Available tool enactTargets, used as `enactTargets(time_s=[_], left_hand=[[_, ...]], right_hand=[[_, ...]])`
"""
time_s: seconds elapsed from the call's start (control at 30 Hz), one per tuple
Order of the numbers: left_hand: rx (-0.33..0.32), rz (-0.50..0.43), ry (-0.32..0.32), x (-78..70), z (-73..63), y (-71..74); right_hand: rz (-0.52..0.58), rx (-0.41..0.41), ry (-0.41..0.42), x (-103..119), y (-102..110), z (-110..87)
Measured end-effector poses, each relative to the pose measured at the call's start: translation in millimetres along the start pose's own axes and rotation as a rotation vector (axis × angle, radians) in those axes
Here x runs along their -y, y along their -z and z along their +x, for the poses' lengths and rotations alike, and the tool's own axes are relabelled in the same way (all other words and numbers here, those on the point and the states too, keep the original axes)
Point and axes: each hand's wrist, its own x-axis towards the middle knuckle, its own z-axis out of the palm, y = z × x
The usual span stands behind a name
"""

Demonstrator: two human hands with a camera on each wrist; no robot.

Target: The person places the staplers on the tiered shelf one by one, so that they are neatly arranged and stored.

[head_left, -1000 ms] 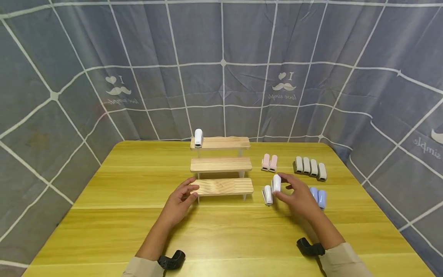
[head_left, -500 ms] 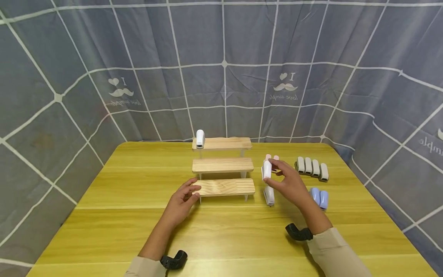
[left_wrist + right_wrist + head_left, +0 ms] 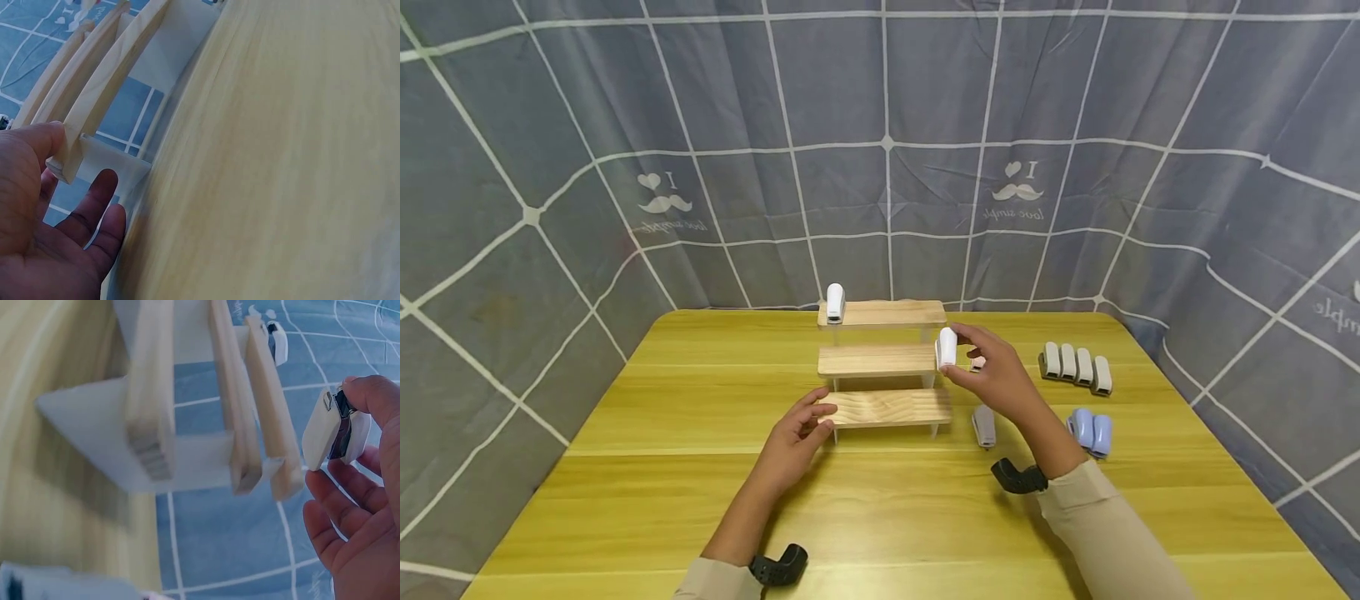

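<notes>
My right hand (image 3: pixel 995 372) pinches a white mini stapler (image 3: pixel 947 347) between thumb and fingers, raised beside the right end of the middle board. The right wrist view shows this stapler's dark metal inside (image 3: pixel 340 428). A three-step display stand (image 3: pixel 887 407) with wooden boards and clear supports stands at the table's centre. At the left end of its lowest board, my left hand (image 3: pixel 793 440) holds the edge, thumb (image 3: pixel 47 137) against the wood, other fingers loosely bent below. Another white stapler (image 3: pixel 835 303) sits at the left of the top board.
A whitish stapler (image 3: pixel 983 426) lies on the table (image 3: pixel 880 517) right of the stand. Part of a pink stapler (image 3: pixel 977 364) shows behind my right hand. Several grey-beige staplers (image 3: pixel 1076 367) line up farther right, two blue staplers (image 3: pixel 1091 432) nearer. A grey checked curtain (image 3: pixel 760 192) surrounds the table.
My right hand has lifted the white stapler from beside the other one on the table and carried it left and back towards the stand. The left hand stays at the lowest board.
</notes>
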Motion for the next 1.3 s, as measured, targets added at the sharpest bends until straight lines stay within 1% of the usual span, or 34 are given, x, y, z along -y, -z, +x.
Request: enactTargets(time_s=[0.2,0.47,0.67,0.83,0.93,1.07,1.3], left_hand=[[-0.004,-0.010,0.019,0.0,-3.1,-2.0],[-0.003,-0.003,0.007,2.3,-1.4,-1.5],[0.000,0.001,-0.007,1.0,1.5,0.2],[-0.010,-0.003,0.010,0.1,2.2,0.1],[-0.006,-0.009,0.013,0.2,1.6,-0.1],[-0.004,-0.018,0.010,-0.1,0.9,-0.1],[-0.007,-0.013,0.005,0.1,0.9,-0.6]], right_hand=[[0.026,0.006,-0.001,9,-8,13.5],[0.057,-0.013,0.033,26,-20,40.2],[0.070,-0.018,0.012,34,-29,61.1],[0.079,0.004,0.013,38,-37,73.9],[0.106,0.024,-0.003,39,-42,79.8],[0.139,0.051,-0.053,40,-48,87.8],[0.151,0.075,-0.095,39,-54,102.0]])
